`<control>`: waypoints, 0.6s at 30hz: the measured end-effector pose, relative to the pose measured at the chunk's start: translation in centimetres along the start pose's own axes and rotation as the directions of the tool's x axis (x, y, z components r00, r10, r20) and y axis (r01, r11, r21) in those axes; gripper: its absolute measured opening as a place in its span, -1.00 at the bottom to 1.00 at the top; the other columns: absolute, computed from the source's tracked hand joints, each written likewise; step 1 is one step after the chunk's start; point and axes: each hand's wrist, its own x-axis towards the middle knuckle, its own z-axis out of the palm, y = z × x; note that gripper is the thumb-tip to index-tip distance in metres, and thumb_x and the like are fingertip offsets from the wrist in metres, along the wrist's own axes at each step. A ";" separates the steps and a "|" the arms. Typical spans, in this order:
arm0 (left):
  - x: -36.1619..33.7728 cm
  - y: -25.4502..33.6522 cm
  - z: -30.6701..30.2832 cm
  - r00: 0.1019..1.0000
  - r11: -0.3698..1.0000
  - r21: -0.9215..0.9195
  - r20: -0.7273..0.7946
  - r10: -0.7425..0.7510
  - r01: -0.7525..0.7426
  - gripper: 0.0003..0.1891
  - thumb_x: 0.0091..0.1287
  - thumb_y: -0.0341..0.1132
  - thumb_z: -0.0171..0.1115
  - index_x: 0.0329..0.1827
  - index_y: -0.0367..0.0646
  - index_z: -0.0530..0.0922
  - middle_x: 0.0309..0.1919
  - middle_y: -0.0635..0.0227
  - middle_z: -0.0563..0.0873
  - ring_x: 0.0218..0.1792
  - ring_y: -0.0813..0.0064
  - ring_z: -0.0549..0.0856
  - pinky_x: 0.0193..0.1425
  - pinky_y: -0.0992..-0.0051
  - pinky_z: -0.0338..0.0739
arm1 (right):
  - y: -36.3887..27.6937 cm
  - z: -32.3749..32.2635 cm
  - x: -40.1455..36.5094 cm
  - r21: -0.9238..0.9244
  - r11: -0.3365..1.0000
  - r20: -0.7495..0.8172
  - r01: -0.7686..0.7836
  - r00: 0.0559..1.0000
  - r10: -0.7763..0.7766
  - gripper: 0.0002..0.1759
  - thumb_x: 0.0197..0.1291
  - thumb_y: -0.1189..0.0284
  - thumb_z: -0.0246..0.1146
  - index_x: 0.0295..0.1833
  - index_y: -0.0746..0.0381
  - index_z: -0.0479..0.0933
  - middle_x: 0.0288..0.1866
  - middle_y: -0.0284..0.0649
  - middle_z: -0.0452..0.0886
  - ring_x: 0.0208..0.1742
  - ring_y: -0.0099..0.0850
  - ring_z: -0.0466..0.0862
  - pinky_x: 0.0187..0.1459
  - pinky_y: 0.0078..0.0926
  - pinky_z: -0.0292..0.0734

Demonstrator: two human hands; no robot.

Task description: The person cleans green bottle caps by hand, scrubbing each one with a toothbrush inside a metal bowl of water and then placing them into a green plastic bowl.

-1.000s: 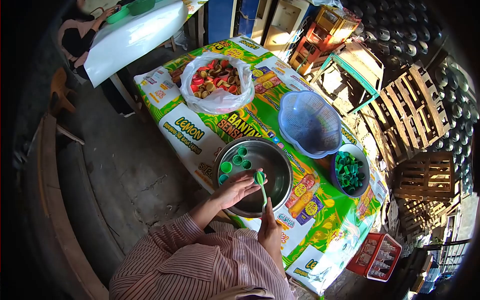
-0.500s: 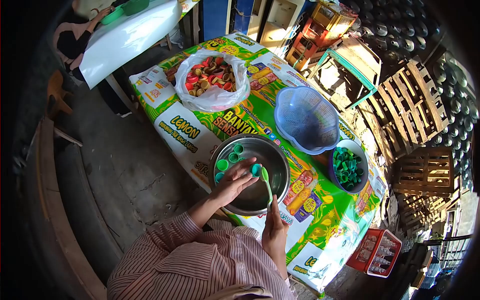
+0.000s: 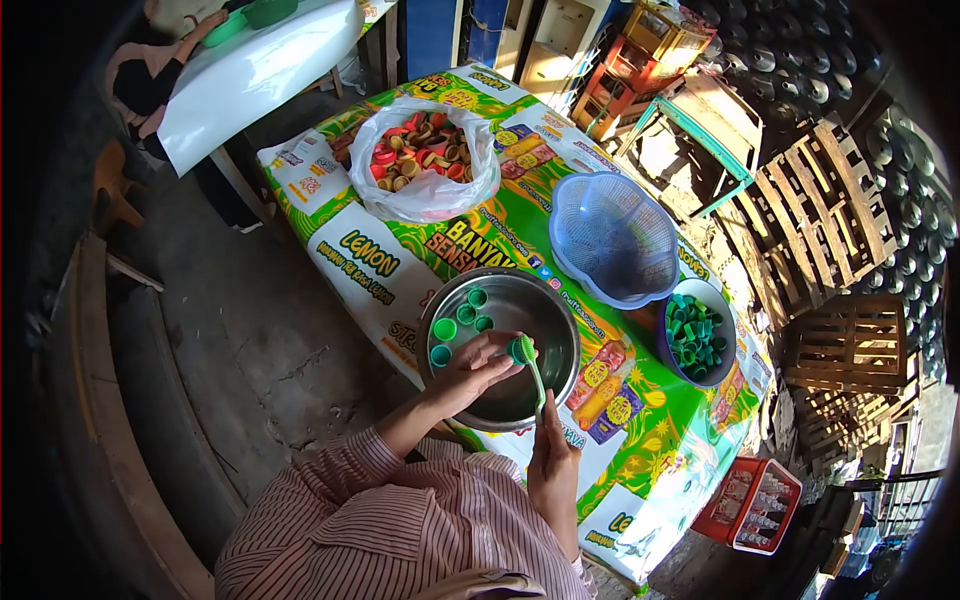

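My left hand (image 3: 478,368) is closed on a green bottle cap (image 3: 518,351) above a steel basin (image 3: 430,310). In my right hand (image 3: 552,462) is a green toothbrush (image 3: 537,375), held by its handle with the bristle end against the cap. Several loose green caps (image 3: 445,329) sit in the left part of the basin. Right of it, a bowl (image 3: 663,340) holds many green caps (image 3: 697,330). Behind the basin stands a blue plastic colander (image 3: 612,240).
A white plastic bag (image 3: 375,195) full of red and tan caps rests on the printed tablecloth (image 3: 350,290). A red crate of bottles (image 3: 757,508) stands on the floor at right. Wooden pallets (image 3: 825,205) lean beyond the table. Another person (image 3: 145,85) sits at a white table.
My left hand has turned and shifted slightly to the right with the cap, so its opening shows less. The toothbrush stays at the cap with little movement.
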 end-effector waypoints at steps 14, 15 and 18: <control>-0.1 0.9 0.4 0.999 0.998 -0.056 0.039 0.015 -0.013 -0.69 0.38 -0.43 -0.07 0.18 -0.17 0.32 0.14 0.26 0.44 0.19 0.42 0.44 0.29 0.43 0.33 | 0.1 1.1 -0.1 -0.091 0.995 -0.060 0.044 0.997 -0.049 -0.43 0.17 0.63 0.05 0.33 0.16 0.21 -0.62 0.01 0.50 -0.68 -0.17 0.53 -0.61 -0.40 0.36; 0.0 1.0 0.4 0.999 0.998 -0.055 0.041 0.016 -0.013 -0.69 0.38 -0.43 -0.07 0.18 -0.17 0.32 0.14 0.26 0.44 0.19 0.42 0.44 0.29 0.43 0.33 | -0.3 1.0 -0.3 -0.068 0.996 -0.031 0.053 0.998 -0.056 -0.42 0.16 0.64 0.05 0.33 0.16 0.22 -0.61 0.01 0.50 -0.66 -0.17 0.53 -0.59 -0.39 0.37; 0.0 0.6 0.0 0.994 0.998 -0.034 0.093 0.049 -0.046 -0.71 0.42 -0.35 -0.12 0.17 -0.17 0.34 0.10 0.28 0.47 0.13 0.45 0.48 0.22 0.46 0.38 | 0.7 1.1 -0.3 -0.091 0.994 -0.045 0.055 0.997 -0.059 -0.42 0.16 0.63 0.06 0.33 0.15 0.22 -0.60 0.01 0.51 -0.65 -0.17 0.54 -0.58 -0.36 0.38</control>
